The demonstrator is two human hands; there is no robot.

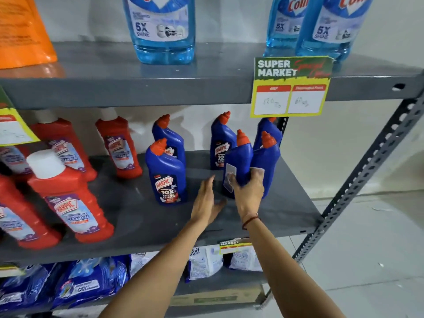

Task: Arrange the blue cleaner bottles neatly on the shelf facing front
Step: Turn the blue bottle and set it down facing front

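**Right hand wraps a turned-around blue bottle on the middle shelf**

The right hand (249, 191) is closed around the lower body of a blue bottle (238, 164) with an orange cap, fingers curled over its front and thumb on the near side. This bottle shows its back label, a pale rectangle with print too small to read. A second blue bottle (267, 161) stands touching it on the right, also with no front label showing. The left hand (207, 200) is open and flat, fingers spread, holding nothing; it hovers just above the grey shelf (286, 203) beside the gripped bottle (whether it touches the shelf surface I cannot tell).

Further left, a front bottle (167, 173) faces forward and reads "HARPIC" and "10X TOTAL CLEAN". Behind it stands another blue bottle (171, 141), and one more at the back (221, 143) shows "HARPIC" and "10X". A further blue one (267, 129) is partly hidden at the back right.

To the left stand red bottles (68, 198) with white caps, marked "HARPIC" and "CLEANER". On the shelf above, clear blue bottles (163, 31) read "5X SHINE". A price tag (291, 86) says "SUPER MARKET", with handwritten figures too faint to be sure of.
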